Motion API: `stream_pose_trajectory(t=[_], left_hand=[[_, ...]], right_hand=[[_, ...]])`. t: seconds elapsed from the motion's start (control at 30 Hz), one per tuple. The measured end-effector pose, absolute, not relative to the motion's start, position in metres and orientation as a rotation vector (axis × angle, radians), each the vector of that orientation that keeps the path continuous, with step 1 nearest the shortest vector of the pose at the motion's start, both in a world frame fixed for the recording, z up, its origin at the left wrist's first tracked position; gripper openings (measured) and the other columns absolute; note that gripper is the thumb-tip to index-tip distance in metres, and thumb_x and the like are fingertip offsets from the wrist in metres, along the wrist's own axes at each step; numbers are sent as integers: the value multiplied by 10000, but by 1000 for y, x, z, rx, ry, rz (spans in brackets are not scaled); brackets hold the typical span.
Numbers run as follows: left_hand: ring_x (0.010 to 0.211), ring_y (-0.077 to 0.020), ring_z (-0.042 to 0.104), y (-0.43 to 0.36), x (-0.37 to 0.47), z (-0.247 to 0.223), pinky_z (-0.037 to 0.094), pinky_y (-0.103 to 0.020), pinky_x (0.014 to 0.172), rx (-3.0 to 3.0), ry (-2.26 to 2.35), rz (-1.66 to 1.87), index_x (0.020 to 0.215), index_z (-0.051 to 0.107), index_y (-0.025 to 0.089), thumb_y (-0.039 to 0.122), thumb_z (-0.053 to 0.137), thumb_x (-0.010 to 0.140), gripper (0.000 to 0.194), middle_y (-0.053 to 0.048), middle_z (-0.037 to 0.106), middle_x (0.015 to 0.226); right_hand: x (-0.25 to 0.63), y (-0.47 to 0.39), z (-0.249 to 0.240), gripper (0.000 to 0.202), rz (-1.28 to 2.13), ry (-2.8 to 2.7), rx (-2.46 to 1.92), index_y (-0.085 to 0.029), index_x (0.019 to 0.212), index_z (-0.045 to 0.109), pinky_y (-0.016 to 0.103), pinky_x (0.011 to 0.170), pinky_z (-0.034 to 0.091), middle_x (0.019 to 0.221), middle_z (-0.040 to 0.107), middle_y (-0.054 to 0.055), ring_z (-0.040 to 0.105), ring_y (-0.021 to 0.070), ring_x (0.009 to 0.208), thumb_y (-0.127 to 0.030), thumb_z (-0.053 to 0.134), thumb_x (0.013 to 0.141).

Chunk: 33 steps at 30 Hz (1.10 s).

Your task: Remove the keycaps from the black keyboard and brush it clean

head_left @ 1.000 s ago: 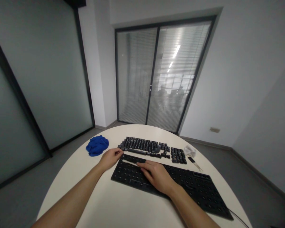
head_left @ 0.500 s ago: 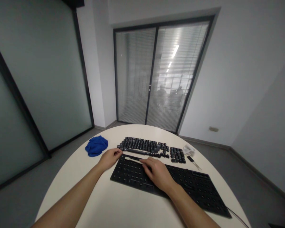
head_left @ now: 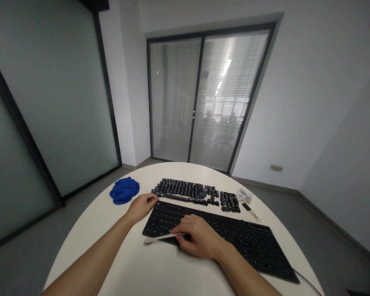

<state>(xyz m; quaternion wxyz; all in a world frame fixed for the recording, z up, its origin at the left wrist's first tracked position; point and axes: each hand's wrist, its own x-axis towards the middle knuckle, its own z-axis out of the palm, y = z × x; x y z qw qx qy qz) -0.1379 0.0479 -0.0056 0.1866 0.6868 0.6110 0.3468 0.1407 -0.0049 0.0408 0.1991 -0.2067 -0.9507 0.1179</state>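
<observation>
A black keyboard base [head_left: 228, 228], stripped of its keycaps, lies slanted across the table. My left hand [head_left: 142, 206] is closed at its far left corner, with thumb and fingertips pinched against the edge. In my right hand [head_left: 199, 236] is a slim, pale brush [head_left: 160, 237], gripped between thumb and fingers above the front edge of the base. The brush's head points left and reaches just past that edge, over the tabletop. Beyond the base, loose black keycaps [head_left: 185, 188] lie in rows, with the number-pad keycaps [head_left: 230, 201] grouped at their right.
On the left of the round, cream table [head_left: 126, 263] lies a crumpled blue cloth [head_left: 125, 190]. Clear crumpled plastic [head_left: 244, 195] and a small black-handled wire tool [head_left: 247, 207] are at the right. A cable [head_left: 308, 281] runs off the base's right corner.
My right hand has moved the brush from the far left part of the keyboard base toward me, to its front edge. My left hand stays at the corner.
</observation>
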Motion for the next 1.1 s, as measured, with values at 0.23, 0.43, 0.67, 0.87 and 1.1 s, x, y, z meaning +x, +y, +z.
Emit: stream_pose_trajectory(t=[0.23, 0.43, 0.67, 0.87, 1.1], left_hand=[[795, -221, 666, 48, -138, -5, 437, -264, 706, 1931, 1719, 975, 894, 737, 233, 472, 518, 861, 326, -17, 749, 850], [783, -218, 662, 49, -138, -6, 428, -259, 690, 1932, 1720, 962, 886, 732, 221, 475, 518, 864, 333, -18, 744, 837], [792, -218, 660, 49, -138, -7, 433, -261, 697, 1931, 1715, 970, 886, 731, 219, 480, 521, 861, 336, -20, 743, 843], [790, -215, 662, 48, -139, -7, 436, -261, 711, 1933, 1715, 971, 891, 733, 221, 479, 519, 863, 336, -15, 743, 843], [799, -218, 663, 47, -138, -5, 432, -262, 714, 1941, 1724, 967, 891, 732, 226, 470, 522, 866, 323, -13, 743, 848]], right_hand=[[147, 8, 36, 249, 301, -2465, -858, -218, 1086, 702, 296, 823, 443, 921, 717, 38, 626, 177, 866, -187, 531, 908], [152, 18, 32, 261, 304, -2363, -996, -207, 1113, 693, 321, 894, 446, 1028, 716, 61, 628, 203, 973, -204, 509, 928], [145, 1, 39, 274, 395, -2556, -682, -227, 1078, 695, 286, 801, 447, 914, 707, 28, 593, 183, 873, -150, 568, 848], [146, 1, 40, 293, 402, -2535, -719, -225, 1069, 697, 286, 802, 445, 924, 709, 29, 596, 181, 881, -122, 561, 832], [154, 17, 32, 279, 314, -2341, -1022, -215, 1138, 681, 345, 881, 445, 1024, 709, 61, 610, 216, 957, -195, 516, 915]])
